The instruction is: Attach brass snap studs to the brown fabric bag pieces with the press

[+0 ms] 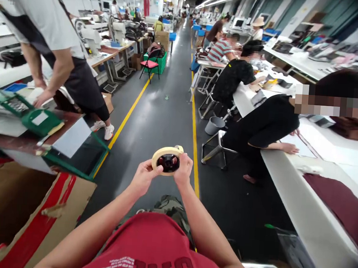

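Out in front of my red shirt, above the aisle floor, I hold a roll of cream-coloured tape (159, 154) with a black core or insert inside its ring. My left hand (144, 176) grips the roll's left edge, the thumb lying across its lower rim. On the other side my right hand (184, 169) is closed at the roll's right edge, where a short curl of tape stands up by the fingers. The right fingertips are partly hidden, so exactly what they pinch there is unclear.
A grey aisle floor (156, 112) with yellow lines runs ahead. On the left are an open cardboard box (73, 200), a green-framed machine (41, 120) and a standing person. On the right, several people sit along white tables (282, 174); a grey bin (214, 125) and stool (217, 147) stand beside them.
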A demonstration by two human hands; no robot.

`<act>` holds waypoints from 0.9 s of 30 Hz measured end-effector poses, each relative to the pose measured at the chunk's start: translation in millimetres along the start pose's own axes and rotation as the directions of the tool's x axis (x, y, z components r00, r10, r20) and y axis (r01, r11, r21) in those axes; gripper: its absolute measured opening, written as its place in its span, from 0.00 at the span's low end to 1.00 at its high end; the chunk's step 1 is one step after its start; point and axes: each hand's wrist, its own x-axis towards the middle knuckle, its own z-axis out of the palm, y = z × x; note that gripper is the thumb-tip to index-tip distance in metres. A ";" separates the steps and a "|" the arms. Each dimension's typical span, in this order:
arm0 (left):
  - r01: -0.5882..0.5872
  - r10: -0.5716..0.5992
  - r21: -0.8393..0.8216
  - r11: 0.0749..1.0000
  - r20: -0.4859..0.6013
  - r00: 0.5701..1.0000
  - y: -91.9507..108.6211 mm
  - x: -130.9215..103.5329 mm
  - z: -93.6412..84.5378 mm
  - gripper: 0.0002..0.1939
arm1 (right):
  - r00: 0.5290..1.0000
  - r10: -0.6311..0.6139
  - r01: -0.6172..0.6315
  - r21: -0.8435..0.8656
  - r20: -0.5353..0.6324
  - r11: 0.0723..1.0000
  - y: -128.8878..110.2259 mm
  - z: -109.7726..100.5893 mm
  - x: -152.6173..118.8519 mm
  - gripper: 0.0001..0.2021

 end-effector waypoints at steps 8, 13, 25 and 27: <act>-0.117 0.093 0.111 0.987 0.198 0.976 28.4 235.3 -60.7 0.23 | 0.912 -0.332 0.364 -0.101 0.242 0.926 80.2 40.0 200.6 0.29; -0.129 0.103 0.159 0.979 0.160 0.982 52.1 385.5 -72.7 0.23 | 0.862 -0.374 0.421 -0.073 0.342 0.904 123.8 75.5 347.6 0.24; 0.268 -0.093 0.251 0.930 -0.544 0.834 13.5 666.6 -222.5 0.30 | 0.774 0.452 0.065 -0.766 0.443 0.640 339.3 128.2 606.2 0.18; 0.351 -0.151 0.256 0.901 -0.573 0.805 3.2 726.3 -250.3 0.31 | 0.784 0.552 -0.085 -0.830 0.285 0.551 390.2 113.2 635.2 0.19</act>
